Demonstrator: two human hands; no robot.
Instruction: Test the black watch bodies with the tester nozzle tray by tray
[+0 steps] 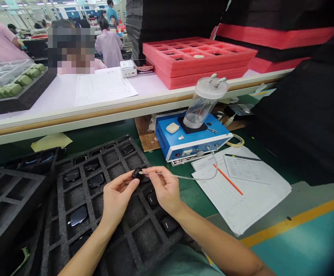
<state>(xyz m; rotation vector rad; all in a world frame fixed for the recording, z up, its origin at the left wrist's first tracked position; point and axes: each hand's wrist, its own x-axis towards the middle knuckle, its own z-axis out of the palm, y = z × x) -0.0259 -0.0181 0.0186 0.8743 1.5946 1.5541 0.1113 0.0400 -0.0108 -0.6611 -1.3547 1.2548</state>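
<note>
Green factory desk (197, 203): your left hand (117, 199) pinches a small black device (137, 174) over a foam tray (82, 191) as your right hand (163, 189) pinches a thin clear tube (184, 177) close to its tip, for control.

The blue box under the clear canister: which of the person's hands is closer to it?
Right. The right hand, pinching a thin tube, is below and left of the blue box, not touching it. The left hand lies farther left.

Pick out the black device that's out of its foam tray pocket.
The black device pinched in the left hand, touched by the clear tube tip from the right hand; the others lie in the foam tray's pockets.
</note>
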